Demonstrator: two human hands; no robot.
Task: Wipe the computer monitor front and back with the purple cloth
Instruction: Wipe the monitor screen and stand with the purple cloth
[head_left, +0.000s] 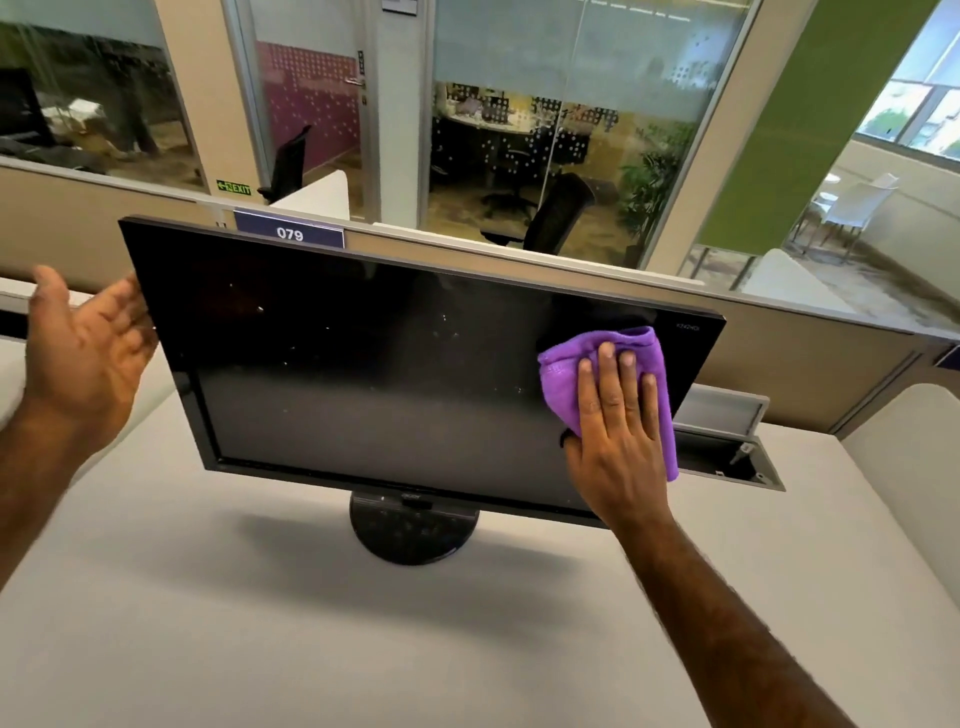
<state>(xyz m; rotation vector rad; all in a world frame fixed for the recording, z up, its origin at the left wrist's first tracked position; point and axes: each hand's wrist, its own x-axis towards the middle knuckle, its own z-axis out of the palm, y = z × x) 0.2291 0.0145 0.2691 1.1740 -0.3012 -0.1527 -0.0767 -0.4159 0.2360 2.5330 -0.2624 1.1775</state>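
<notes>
R hand, fingers flat, is pressing purple cloth on monitor while open L hand is bracing its edge, prob vs wobble.

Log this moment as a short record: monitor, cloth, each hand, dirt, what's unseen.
monitor: black, unlit, on a round base on a grey desk
cloth: purple, bunched, against the right side of the screen
right hand: flat on the cloth, fingers straight, pressing it to the screen
left hand: open, fingertips at the monitor's left edge
dirt: pale specks across the screen's middle
unseen: the monitor's back
</notes>
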